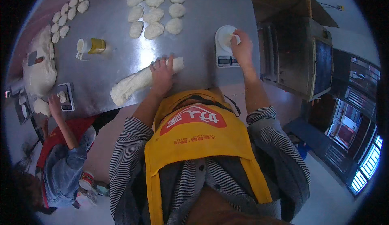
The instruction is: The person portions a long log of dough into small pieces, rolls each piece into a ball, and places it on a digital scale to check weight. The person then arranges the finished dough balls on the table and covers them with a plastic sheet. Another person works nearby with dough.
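My left hand (162,74) rests over a thick roll of dough (132,86) on the metal table, fingers spread across its upper end. At the right, my right hand (242,45) is over the round white plate of a kitchen scale (223,50), its fingertips at a small pale piece of dough (226,38); whether they grip it cannot be told. Rows of flattened dough pieces (154,14) lie on the table beyond the roll.
On the metal table (106,12) a yellow-labelled container (96,45) lies at the left. A co-worker's hand (55,105) is beside a second scale (70,97), near a large dough mass (41,70). Smaller dough pieces (63,20) lie beyond. A metal cabinet (293,51) stands right.
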`<control>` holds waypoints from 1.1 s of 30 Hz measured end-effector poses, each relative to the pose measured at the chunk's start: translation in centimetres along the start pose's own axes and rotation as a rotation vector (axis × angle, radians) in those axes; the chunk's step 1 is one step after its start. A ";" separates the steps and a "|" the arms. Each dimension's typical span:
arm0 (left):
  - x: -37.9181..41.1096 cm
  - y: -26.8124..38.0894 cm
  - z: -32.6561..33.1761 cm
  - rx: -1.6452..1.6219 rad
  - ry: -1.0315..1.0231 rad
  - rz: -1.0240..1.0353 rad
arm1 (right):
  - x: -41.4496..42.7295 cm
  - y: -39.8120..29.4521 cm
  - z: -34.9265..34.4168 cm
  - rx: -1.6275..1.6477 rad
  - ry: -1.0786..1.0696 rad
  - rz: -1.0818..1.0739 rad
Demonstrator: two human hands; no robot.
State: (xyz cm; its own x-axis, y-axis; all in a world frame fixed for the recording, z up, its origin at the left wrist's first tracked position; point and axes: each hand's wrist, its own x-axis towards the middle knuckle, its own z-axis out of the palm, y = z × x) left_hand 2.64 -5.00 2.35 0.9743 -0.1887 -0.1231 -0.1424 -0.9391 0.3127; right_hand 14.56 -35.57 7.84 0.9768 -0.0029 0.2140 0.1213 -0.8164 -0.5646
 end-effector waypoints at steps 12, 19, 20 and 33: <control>1.9 -1.4 -1.9 -0.379 -0.245 -0.027 | -8.6 -3.7 14.3 0.575 -0.784 0.340; 0.5 -2.5 2.0 -0.264 -0.211 -0.026 | -10.0 -5.6 14.8 0.816 -0.966 0.593; 0.2 -2.3 2.4 -0.217 -0.178 -0.048 | -10.0 -6.1 14.3 0.879 -0.925 0.603; 0.7 1.5 0.0 -0.339 -0.115 0.132 | -9.2 -7.2 11.6 0.222 -0.743 0.025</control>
State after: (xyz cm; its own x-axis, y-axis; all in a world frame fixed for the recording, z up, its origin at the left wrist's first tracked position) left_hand 3.09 -6.54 2.72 0.9228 -0.3506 -0.1595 -0.1809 -0.7601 0.6242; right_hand 6.74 -22.93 0.70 0.8323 0.4323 -0.3470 0.0538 -0.6860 -0.7256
